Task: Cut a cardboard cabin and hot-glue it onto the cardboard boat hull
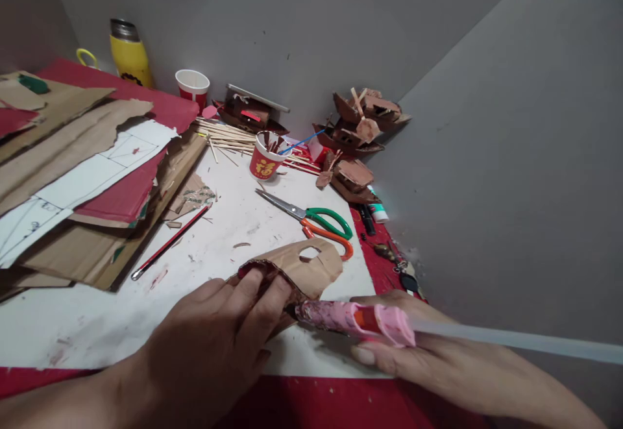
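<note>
My left hand (219, 325) grips a curved brown cardboard piece (302, 263) with a hole cut near its far end; two fingers press inside its dark rim. My right hand (418, 357) is wrapped round a pink hot glue gun (350, 320), with a long translucent glue stick (516, 339) coming out of its rear. The gun's dark nozzle meets the cardboard beside my left fingers. Just beyond the cardboard lie scissors (309, 216) with green and orange handles.
Stacked cardboard (73, 254) fills the left side, beside a red pencil (170, 242). Behind are a yellow bottle (130, 56), a white-rimmed cup (193, 84), a red cup (266, 161), thin sticks (226, 133) and brown cardboard boats (353, 179) by the grey wall.
</note>
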